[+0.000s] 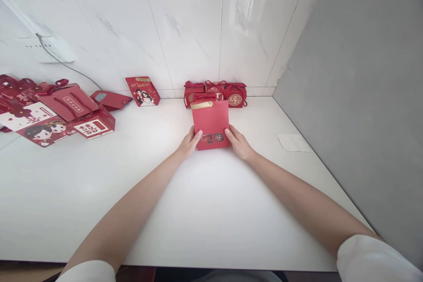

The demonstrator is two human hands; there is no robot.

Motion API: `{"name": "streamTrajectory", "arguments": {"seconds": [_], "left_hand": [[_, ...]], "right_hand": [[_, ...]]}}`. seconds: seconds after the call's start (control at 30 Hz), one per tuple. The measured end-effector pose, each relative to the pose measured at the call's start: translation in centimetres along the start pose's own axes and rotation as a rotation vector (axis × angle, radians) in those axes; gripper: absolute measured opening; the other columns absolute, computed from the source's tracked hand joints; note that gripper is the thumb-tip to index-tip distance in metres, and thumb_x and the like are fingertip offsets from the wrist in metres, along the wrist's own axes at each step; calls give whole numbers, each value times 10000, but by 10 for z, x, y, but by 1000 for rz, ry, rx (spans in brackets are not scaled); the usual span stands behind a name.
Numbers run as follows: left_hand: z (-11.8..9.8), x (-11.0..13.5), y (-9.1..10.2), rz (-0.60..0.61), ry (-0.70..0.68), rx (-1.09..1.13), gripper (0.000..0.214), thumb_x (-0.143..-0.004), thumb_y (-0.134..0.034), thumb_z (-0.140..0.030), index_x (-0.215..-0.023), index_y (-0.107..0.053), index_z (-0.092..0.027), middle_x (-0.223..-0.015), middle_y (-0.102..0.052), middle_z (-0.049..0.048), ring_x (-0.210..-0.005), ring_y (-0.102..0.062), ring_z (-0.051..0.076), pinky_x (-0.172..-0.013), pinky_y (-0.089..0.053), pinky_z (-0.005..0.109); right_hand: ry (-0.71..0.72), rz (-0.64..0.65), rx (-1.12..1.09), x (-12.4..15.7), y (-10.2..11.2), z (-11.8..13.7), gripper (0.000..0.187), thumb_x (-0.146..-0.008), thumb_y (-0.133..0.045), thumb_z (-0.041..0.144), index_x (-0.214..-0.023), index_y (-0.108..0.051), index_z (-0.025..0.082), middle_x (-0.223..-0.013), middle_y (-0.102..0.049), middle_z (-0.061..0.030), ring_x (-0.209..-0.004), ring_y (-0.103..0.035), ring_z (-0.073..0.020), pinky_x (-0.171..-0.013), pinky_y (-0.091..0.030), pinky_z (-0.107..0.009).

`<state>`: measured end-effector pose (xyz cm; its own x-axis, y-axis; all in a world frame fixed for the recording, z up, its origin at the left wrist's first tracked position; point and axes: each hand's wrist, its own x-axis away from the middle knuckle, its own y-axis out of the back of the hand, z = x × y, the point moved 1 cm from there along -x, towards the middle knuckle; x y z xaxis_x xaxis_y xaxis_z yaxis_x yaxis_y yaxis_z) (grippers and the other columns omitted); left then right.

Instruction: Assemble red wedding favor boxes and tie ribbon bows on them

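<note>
Between my hands a red gift bag (210,119) stands upright above the white table, with a gold strip along its top edge and a small clear window near its bottom. Dark and coloured contents show through the window. My left hand (191,142) grips the bag's left edge, thumb on the near face. On the opposite edge my right hand (238,141) holds it the same way, thumb beside the window. The other fingers are mostly hidden behind the bag. Just beyond it sit several red boxes with ribbon bows (235,96), partly covered by the bag.
A red bag printed with a couple (145,92) leans against the tiled wall. At left lies a cluster of red gift boxes (94,124), with a cable (71,68) behind. White tissue (293,142) lies near the grey panel (360,97) on the right.
</note>
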<state>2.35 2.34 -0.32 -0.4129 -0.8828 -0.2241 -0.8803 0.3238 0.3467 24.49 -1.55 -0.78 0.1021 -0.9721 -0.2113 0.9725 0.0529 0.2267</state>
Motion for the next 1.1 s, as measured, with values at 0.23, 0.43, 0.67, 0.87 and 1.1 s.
{"name": "streamTrajectory", "arguments": {"seconds": [0.23,0.43,0.67,0.87,1.1], "left_hand": [[2,0,-2,-11,-9,-32,639,-969,-368,-613,-1425,-428,-170,-1420,-558,128,-1388,-445,283,-1173,-329,423],[-2,-1,0,-38,67,133,731,-956,-285,-682,-1413,-523,-164,-1459,-543,94,-1453,-369,271,-1236,-238,413],[8,-6,3,-1,75,330,701,-957,-342,-654,-1441,-512,-176,-1472,-528,68,-1422,-414,303,-1216,-290,447],[-2,-6,9,-191,61,62,685,-975,-412,-572,-1573,-235,-291,-1655,-175,-24,-1537,-136,204,-1266,-121,351],[-5,-5,10,-228,-23,121,585,-997,-343,-546,-1494,-420,-249,-1574,-396,15,-1476,-326,223,-1226,-259,380]], "right_hand": [[-23,-10,16,0,0,-1,560,-963,-396,628,-1369,-519,263,-1410,-593,-60,-1287,-557,-252,-1127,-398,-450],[-48,-11,23,1,1,-2,583,-943,-423,645,-1361,-502,246,-1364,-621,-78,-1254,-578,-253,-1104,-405,-441],[-48,12,36,2,2,0,652,-959,-377,645,-1485,-380,259,-1372,-611,-89,-1275,-561,-266,-1124,-374,-467],[64,103,-44,4,1,1,1000,-862,-613,598,-1579,42,363,-1611,-290,-112,-1156,-628,-259,-1040,-474,-480],[133,150,40,5,-4,-2,1208,-703,-818,371,-1580,13,369,-1421,-457,-120,-923,-650,-205,-923,-536,-443]]}}
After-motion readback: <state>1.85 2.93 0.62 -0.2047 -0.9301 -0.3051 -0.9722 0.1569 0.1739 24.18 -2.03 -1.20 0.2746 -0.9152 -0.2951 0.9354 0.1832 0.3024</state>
